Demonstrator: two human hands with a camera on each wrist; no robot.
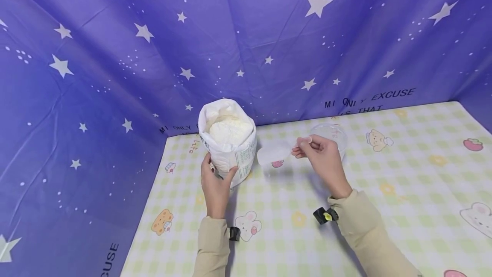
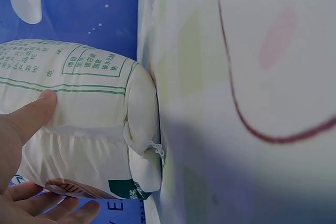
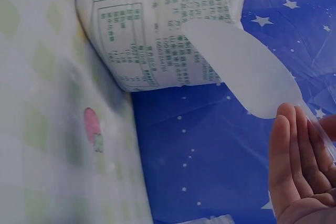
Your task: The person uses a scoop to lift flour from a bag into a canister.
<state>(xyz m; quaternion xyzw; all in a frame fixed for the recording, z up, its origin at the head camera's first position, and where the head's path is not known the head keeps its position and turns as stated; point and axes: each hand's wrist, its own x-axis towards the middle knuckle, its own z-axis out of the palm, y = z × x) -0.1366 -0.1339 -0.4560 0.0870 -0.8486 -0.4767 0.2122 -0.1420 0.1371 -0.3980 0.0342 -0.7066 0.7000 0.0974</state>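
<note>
A white cloth-like flour bag (image 1: 236, 157) with green print stands upright, its top rolled open on a heap of pale powder (image 1: 229, 131). My left hand (image 1: 218, 185) grips the lower part of the bag, thumb on the near face and fingers round the far side, as the left wrist view shows. Between the bag and my right hand (image 1: 320, 157) is a translucent white scoop (image 1: 272, 154). That hand pinches the scoop by its handle, and the scoop's bowl points left towards the bag, above the tabletop. In the right wrist view the scoop (image 3: 252, 72) looks bare of powder.
A clear plastic bowl (image 1: 341, 134) stands behind my right hand, partly hidden by it. The table wears a green checked cloth (image 1: 276, 243) with cartoon prints. A blue star-patterned curtain (image 1: 238, 46) hangs along the back and left edges.
</note>
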